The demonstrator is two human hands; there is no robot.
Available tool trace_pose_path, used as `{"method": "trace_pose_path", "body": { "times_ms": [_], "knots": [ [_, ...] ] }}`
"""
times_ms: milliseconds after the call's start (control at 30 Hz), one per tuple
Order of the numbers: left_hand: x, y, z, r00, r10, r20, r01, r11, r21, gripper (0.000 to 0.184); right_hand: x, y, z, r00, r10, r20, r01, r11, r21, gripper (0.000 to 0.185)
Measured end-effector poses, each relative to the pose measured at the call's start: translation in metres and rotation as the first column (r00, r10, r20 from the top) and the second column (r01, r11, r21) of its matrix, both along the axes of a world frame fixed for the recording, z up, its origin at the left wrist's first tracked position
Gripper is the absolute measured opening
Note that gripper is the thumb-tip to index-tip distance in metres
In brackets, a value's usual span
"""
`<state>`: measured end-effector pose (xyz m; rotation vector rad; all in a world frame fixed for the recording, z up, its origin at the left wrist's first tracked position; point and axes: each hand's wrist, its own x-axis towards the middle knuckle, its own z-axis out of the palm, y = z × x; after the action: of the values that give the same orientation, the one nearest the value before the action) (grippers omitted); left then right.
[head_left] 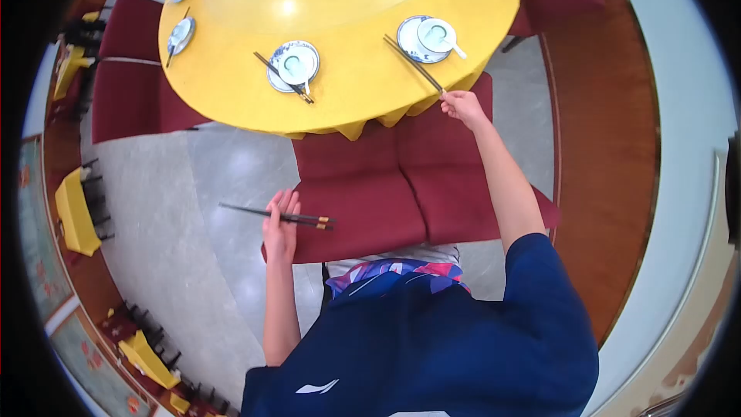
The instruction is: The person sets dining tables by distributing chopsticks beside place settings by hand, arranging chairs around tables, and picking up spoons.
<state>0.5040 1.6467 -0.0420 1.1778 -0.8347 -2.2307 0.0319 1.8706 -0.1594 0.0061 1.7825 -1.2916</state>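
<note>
Round yellow-clothed table [347, 96] ahead; my left hand [279, 225] thumb-clamps black gold-banded chopsticks [309, 220], right hand [464, 106] pinches slim dark chopsticks [414, 64] at table edge.

We observe the left hand [280, 230] holding black chopsticks [297, 218] above a red chair [355, 212]. We note the right hand [463, 107] gripping the ends of another pair [417, 66] at the yellow table [347, 100], beside a blue-rimmed plate [408, 47] bearing a bowl [436, 34] and white spoon [459, 51].

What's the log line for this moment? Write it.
left hand: holds chopsticks | right hand: pinches second pair | table: bowl on plate
</note>
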Motion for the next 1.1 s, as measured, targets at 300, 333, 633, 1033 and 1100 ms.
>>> {"method": "trace_pose_path", "body": {
  "times_ms": [300, 333, 633, 1033, 1100],
  "knots": [
    [-0.043, 0.199, 0.037, 0.928, 0.374, -0.008, -0.373, 0.925, -0.065, 0.05, -0.104, -0.019, -0.053, 0.985, 0.061, 0.16, -0.043, 0.993, -0.114, 0.027],
    [-0.056, 0.221, 0.044, 0.933, 0.36, 0.005, -0.36, 0.932, -0.042, 0.051, -0.107, -0.02, -0.058, 0.984, 0.043, 0.175, -0.019, 0.99, -0.137, 0.03],
    [-0.088, 0.334, 0.067, 0.905, 0.42, 0.069, -0.418, 0.907, -0.044, 0.052, -0.104, 0.008, -0.036, 0.999, 0.036, 0.036, -0.033, 0.997, -0.07, 0.053],
    [-0.166, 0.47, 0.033, 0.827, 0.304, -0.474, -0.303, 0.95, 0.079, 0.048, 0.068, 0.297, 0.17, 0.528, 0.83, -0.179, -0.845, 0.495, -0.201, 0.03],
    [-0.184, 0.493, 0.025, 0.776, 0.366, -0.514, -0.304, 0.931, 0.203, 0.048, 0.082, 0.346, 0.188, 0.408, 0.838, -0.361, -0.913, 0.38, -0.149, 0.031]
  ]
}}
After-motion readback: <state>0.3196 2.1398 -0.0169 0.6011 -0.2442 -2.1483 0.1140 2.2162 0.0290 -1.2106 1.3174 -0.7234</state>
